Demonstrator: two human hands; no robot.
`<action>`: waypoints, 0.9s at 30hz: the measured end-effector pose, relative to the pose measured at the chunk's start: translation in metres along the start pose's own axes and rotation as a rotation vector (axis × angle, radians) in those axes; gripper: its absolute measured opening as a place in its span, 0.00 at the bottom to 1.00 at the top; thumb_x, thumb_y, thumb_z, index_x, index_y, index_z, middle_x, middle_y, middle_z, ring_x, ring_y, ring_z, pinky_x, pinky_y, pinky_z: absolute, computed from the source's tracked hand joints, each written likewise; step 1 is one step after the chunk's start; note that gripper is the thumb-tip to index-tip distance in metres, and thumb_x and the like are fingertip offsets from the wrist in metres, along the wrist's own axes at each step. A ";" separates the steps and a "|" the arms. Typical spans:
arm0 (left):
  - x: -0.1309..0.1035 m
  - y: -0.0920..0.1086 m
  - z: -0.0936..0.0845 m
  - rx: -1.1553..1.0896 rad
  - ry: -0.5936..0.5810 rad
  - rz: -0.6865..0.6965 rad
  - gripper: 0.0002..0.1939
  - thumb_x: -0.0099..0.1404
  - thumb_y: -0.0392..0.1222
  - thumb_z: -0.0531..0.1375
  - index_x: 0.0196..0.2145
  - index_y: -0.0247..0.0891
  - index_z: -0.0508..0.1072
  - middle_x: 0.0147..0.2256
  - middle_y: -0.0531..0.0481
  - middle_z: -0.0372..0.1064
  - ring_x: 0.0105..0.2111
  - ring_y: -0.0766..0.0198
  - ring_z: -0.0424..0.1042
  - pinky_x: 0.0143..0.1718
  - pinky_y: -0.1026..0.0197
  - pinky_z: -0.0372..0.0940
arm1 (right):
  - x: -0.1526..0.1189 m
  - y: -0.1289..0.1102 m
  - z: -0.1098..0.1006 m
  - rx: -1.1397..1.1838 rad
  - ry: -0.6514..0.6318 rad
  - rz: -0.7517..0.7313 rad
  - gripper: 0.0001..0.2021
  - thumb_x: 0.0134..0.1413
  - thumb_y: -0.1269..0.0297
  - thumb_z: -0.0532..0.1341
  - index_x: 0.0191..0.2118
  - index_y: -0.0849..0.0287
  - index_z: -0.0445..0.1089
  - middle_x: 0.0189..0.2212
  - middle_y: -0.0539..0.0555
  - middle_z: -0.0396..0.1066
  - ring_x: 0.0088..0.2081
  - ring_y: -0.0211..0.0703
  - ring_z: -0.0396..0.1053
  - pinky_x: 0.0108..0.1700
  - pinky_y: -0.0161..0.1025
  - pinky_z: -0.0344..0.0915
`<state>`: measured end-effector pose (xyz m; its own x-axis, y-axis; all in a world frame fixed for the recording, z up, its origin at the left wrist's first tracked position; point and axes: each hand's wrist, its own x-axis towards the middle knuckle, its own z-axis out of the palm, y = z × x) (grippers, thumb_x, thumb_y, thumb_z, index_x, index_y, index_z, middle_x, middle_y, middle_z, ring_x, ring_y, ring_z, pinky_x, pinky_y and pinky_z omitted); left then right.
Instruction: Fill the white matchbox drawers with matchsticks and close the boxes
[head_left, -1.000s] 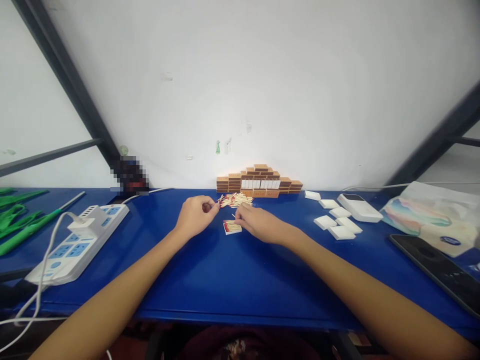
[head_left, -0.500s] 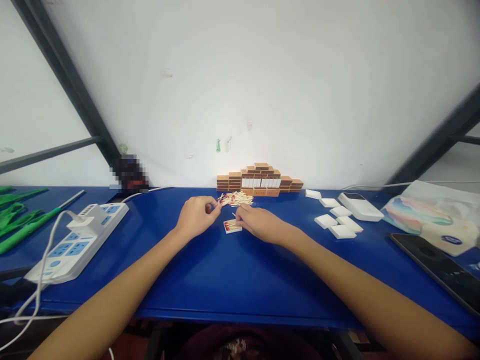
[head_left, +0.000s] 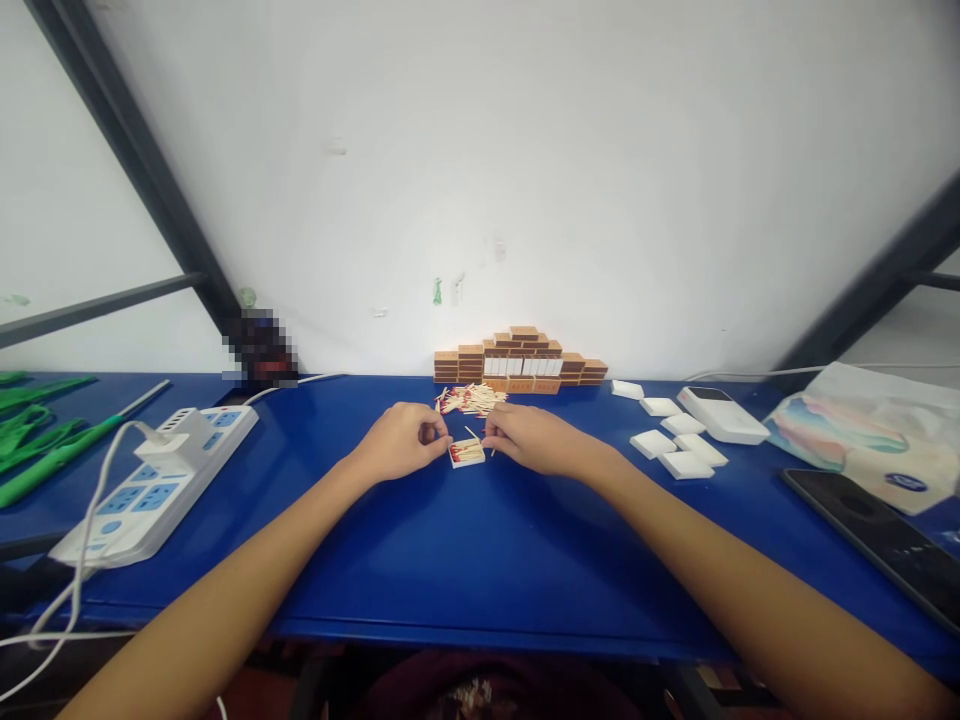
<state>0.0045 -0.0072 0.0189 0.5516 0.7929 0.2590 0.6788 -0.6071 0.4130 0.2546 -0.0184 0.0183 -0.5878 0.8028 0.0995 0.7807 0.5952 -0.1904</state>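
A small white matchbox tray [head_left: 468, 463] lies on the blue table, with several red-tipped matches [head_left: 466, 449] inside. One match sticks up at an angle over its back edge. At the tray's left end is my left hand [head_left: 401, 440], thumb and fingers pinched together; what they grip is too small to make out. My right hand [head_left: 529, 437] is closed in a pinch just off the right end, with a short piece of a match [head_left: 493, 453] showing under the fingertips. Behind the tray spreads a loose heap of matches [head_left: 472, 399].
Brown matchboxes [head_left: 535, 384] are stacked against the wall, with a row of white-faced ones in the middle. Several white trays [head_left: 686, 465], a white device [head_left: 721, 414], a phone [head_left: 874, 535] and a tissue pack [head_left: 870, 430] lie right. A power strip [head_left: 169, 490] lies left.
My left hand has come from the match heap toward the tray's left end. My right hand has drawn slightly right, off the tray, uncovering more of the matches in it.
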 end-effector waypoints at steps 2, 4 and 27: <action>0.000 -0.001 0.000 -0.017 -0.024 0.006 0.07 0.63 0.45 0.63 0.31 0.41 0.80 0.27 0.53 0.72 0.26 0.66 0.68 0.29 0.63 0.58 | 0.000 -0.001 0.001 0.004 0.001 -0.008 0.08 0.71 0.63 0.59 0.39 0.59 0.70 0.42 0.58 0.74 0.40 0.46 0.70 0.38 0.38 0.59; -0.001 -0.002 0.000 -0.036 -0.050 0.015 0.07 0.63 0.45 0.63 0.32 0.41 0.80 0.26 0.54 0.72 0.26 0.66 0.68 0.28 0.63 0.58 | 0.000 -0.002 0.001 0.010 0.005 -0.009 0.07 0.71 0.65 0.58 0.39 0.59 0.70 0.42 0.58 0.73 0.40 0.45 0.70 0.39 0.37 0.59; -0.004 -0.004 0.005 0.019 -0.080 0.096 0.22 0.60 0.58 0.69 0.45 0.42 0.80 0.45 0.44 0.71 0.48 0.51 0.69 0.48 0.53 0.64 | -0.005 -0.007 -0.007 0.069 -0.050 0.001 0.06 0.69 0.67 0.59 0.38 0.60 0.70 0.41 0.57 0.75 0.39 0.45 0.69 0.38 0.38 0.58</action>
<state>0.0019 -0.0086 0.0123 0.6510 0.7248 0.2255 0.6295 -0.6815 0.3732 0.2540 -0.0264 0.0260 -0.5984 0.7995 0.0511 0.7656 0.5895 -0.2574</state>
